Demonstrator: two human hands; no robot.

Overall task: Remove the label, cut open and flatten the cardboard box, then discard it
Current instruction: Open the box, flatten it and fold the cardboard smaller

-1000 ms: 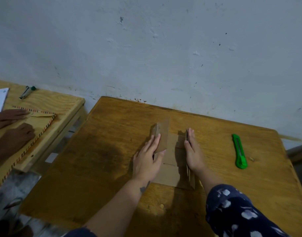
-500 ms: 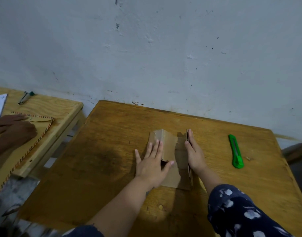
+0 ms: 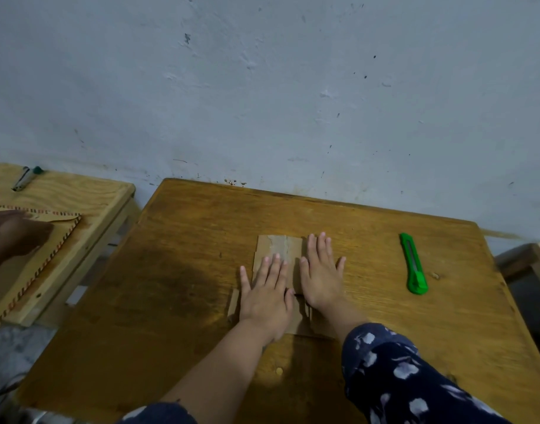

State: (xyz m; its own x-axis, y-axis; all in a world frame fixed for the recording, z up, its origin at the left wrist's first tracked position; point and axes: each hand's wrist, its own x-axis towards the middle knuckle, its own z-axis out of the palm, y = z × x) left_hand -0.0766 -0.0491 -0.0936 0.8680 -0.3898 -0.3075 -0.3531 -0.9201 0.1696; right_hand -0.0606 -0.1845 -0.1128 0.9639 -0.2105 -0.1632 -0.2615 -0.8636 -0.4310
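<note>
The brown cardboard box (image 3: 279, 247) lies flat on the wooden table (image 3: 186, 270), opened out, with a pale torn patch on its far panel. My left hand (image 3: 267, 296) rests palm down on its left half, fingers spread. My right hand (image 3: 320, 276) lies palm down on its right half, fingers pointing at the wall. Both hands cover most of the cardboard; a small flap (image 3: 233, 301) sticks out to the left of my left wrist. A green utility knife (image 3: 413, 264) lies on the table to the right, apart from both hands.
A grey wall runs behind the table. A second, lighter table (image 3: 88, 203) stands to the left with a stitched brown envelope (image 3: 48, 249), a marker (image 3: 25, 178) and another person's hand (image 3: 16, 231) on it. A gap separates the two tables.
The upright cardboard panels have been pushed down flat. My left hand went from holding a raised flap to pressing palm down; my right hand turned from edge-on to flat on the cardboard.
</note>
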